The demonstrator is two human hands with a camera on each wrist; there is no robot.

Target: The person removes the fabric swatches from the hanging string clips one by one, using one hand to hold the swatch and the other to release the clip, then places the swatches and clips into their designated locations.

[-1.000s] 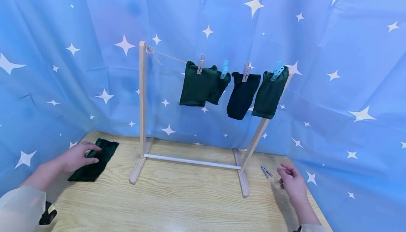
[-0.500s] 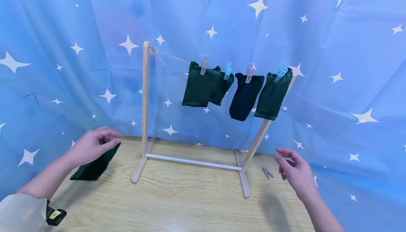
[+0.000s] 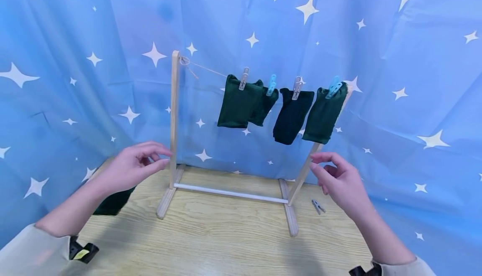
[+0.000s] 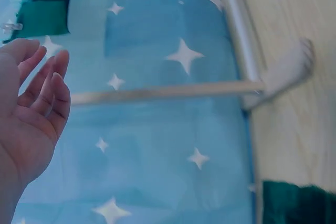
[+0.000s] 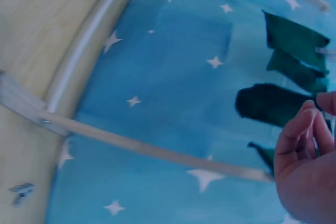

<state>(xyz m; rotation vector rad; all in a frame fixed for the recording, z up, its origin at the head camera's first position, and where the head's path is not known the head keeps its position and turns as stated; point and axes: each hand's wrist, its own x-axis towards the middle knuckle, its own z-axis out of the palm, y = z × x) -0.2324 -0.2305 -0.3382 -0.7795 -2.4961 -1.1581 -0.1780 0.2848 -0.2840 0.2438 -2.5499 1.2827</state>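
Observation:
My left hand [image 3: 137,168] hovers beside the left post [image 3: 174,112] of a wooden drying rack, fingers loosely bent and holding nothing. Under its wrist lies a dark green cloth [image 3: 114,203] on the table, partly hidden by the forearm. Level with the right post [image 3: 301,179], my right hand [image 3: 340,180] is raised, fingers relaxed, thumb and forefinger apart. Between the posts several dark green pieces of cloth [image 3: 241,106] hang from a string [image 3: 208,68]. Clear clothespins [image 3: 244,79] and light blue clothespins [image 3: 334,87] clip them on.
A loose grey clothespin [image 3: 318,206] lies on the wooden table [image 3: 226,242], right of the rack's right foot [image 3: 290,219]. A white bar [image 3: 229,193] joins the posts low down. Behind everything hangs a blue curtain [image 3: 94,112] with white stars.
My left hand has risen away from the cloth on the table and moved right, carrying nothing. My right hand has lifted and moved left, away from the loose clothespin, which stays put.

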